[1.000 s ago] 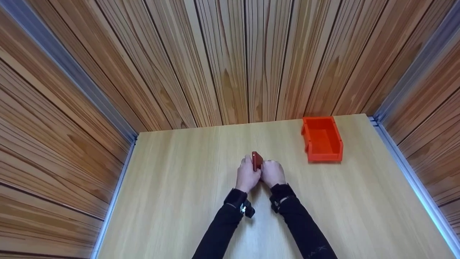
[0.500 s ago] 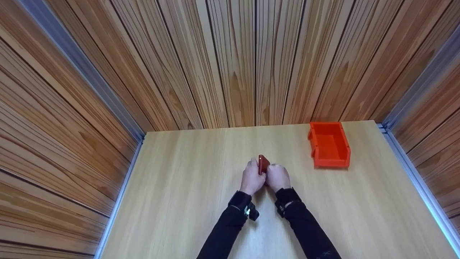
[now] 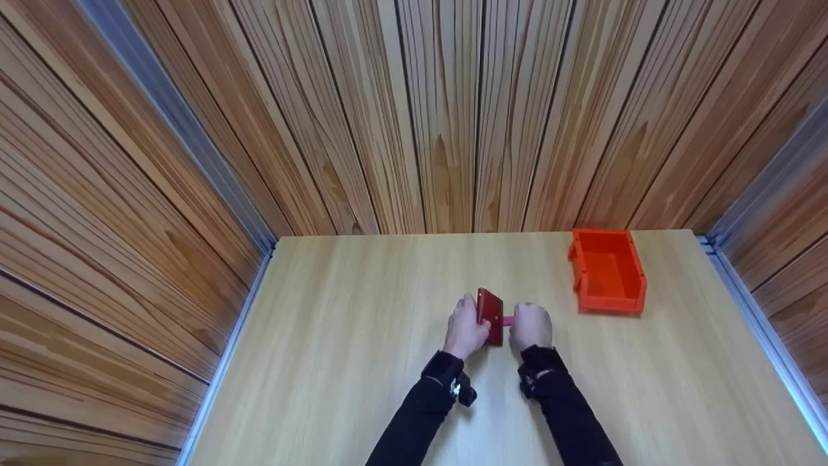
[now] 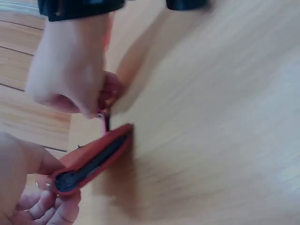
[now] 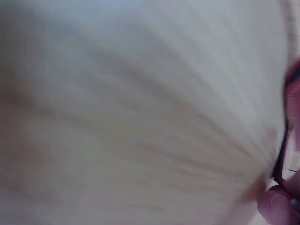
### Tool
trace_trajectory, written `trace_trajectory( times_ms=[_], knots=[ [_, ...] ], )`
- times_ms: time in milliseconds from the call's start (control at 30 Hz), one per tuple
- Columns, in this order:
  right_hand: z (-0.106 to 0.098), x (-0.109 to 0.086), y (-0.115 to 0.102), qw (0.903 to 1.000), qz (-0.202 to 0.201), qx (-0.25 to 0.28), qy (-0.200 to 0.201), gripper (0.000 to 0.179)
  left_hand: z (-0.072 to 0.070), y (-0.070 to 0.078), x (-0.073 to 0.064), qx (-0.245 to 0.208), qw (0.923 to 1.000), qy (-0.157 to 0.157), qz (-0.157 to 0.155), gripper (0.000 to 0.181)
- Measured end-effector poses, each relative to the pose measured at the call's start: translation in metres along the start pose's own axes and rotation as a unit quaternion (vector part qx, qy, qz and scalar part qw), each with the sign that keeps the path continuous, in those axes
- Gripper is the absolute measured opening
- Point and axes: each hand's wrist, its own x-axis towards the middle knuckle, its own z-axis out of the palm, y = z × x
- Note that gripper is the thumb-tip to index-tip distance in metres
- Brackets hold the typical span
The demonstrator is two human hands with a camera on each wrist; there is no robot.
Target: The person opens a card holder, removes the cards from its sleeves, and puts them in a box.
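Near the middle of the table, my left hand (image 3: 467, 328) grips a red wallet-like case (image 3: 491, 317) by its left edge, thumb on one face. The case stands on edge, and the left wrist view shows a dark layer along its red side (image 4: 93, 161). A narrow pink strap (image 3: 508, 321) runs from the case to my right hand (image 3: 532, 327), whose curled fingers pinch its end. In the right wrist view the strap (image 5: 280, 159) looks dark on one side, with fingertips (image 5: 276, 206) at its lower end. My palm hides the strap's far end.
An orange-red open bin (image 3: 609, 275) stands at the back right of the wooden table (image 3: 336, 362). Wood-plank walls (image 3: 440, 116) enclose the back and both sides, with metal rails (image 3: 226, 343) along the side edges.
My right hand has drawn away to the right from the case, and the pink strap now shows between them. The case's broad face shows more. The whole head view has shifted slightly.
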Motion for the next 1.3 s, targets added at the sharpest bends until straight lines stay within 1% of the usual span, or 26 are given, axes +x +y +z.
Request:
trace_trajectory(
  times_ms=[67, 133, 333, 467, 533, 600, 700, 800, 967, 1100, 1300],
  knots=[
    [-0.001, -0.002, 0.005, 0.9999, -0.013, 0.006, -0.005, 0.009, 0.002, 0.001, -0.001, 0.0, 0.9999, -0.009, -0.007, 0.045],
    [-0.001, -0.002, 0.008, 0.9996, -0.025, 0.014, -0.006, 0.009, 0.003, 0.002, -0.002, -0.001, 1.0, -0.005, -0.004, 0.045],
    [-0.003, -0.007, 0.009, 0.9998, -0.005, 0.016, -0.008, 0.01, 0.007, 0.004, -0.004, 0.004, 0.9999, -0.003, 0.012, 0.042],
    [-0.004, -0.008, 0.009, 0.9999, -0.007, 0.01, -0.004, 0.008, 0.007, 0.002, -0.004, 0.002, 0.9999, -0.003, 0.015, 0.043],
    [-0.003, -0.009, 0.009, 0.9999, -0.014, 0.009, 0.002, 0.009, 0.007, 0.001, -0.004, -0.003, 0.9999, -0.005, 0.01, 0.044],
    [-0.003, -0.01, 0.01, 0.9996, -0.023, 0.004, 0.012, 0.009, 0.006, -0.001, -0.004, -0.007, 0.9999, -0.004, 0.006, 0.042],
    [-0.001, -0.011, 0.011, 0.9989, -0.036, -0.011, 0.027, 0.009, 0.005, -0.005, -0.003, -0.015, 0.9999, -0.007, -0.004, 0.034],
    [0.0, -0.012, 0.013, 0.9982, -0.041, -0.024, 0.036, 0.008, 0.004, -0.008, -0.002, -0.025, 0.9996, -0.01, -0.008, 0.026],
    [0.0, -0.013, 0.016, 0.9985, -0.033, -0.029, 0.031, 0.007, 0.002, -0.01, -0.002, -0.042, 0.9988, -0.017, -0.016, 0.023],
    [0.0, -0.013, 0.017, 0.9991, -0.024, -0.029, 0.019, 0.007, 0.003, -0.012, -0.002, -0.04, 0.9988, -0.015, -0.025, 0.023],
    [-0.002, -0.013, 0.018, 0.9994, -0.011, -0.032, 0.009, 0.008, 0.005, -0.018, -0.003, -0.027, 0.9991, -0.011, -0.03, 0.025]
  ],
)
